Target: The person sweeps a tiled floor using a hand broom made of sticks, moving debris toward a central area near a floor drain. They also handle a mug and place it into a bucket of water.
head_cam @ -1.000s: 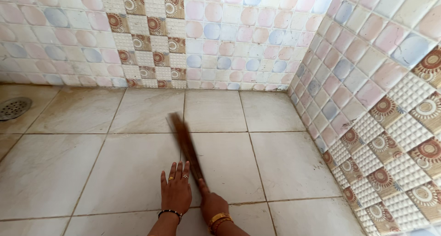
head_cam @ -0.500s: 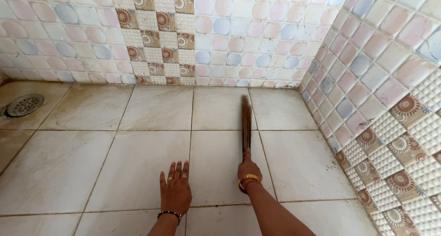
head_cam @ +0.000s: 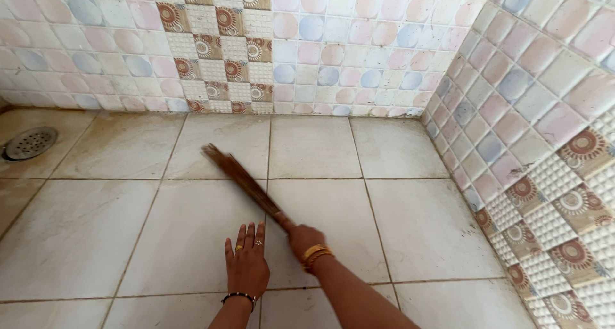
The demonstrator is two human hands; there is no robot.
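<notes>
My right hand (head_cam: 302, 238) grips the end of a brown stick broom (head_cam: 240, 178), which lies low over the floor and points up and to the left. Flat on a beige floor tile (head_cam: 192, 239) rests my left hand (head_cam: 246, 262), palm down with fingers together, just left of the right hand. It wears rings and a dark bangle; the right wrist carries gold bangles. The left hand holds nothing.
A round metal floor drain (head_cam: 30, 142) sits at the far left by the wall. Patterned tiled walls meet in a corner at the back right (head_cam: 426, 111). The right wall (head_cam: 544, 162) runs close along the floor's right side.
The broom swung from pointing straight ahead near the right wall to pointing up-left. My right hand drew back toward the left hand, which stayed planted.
</notes>
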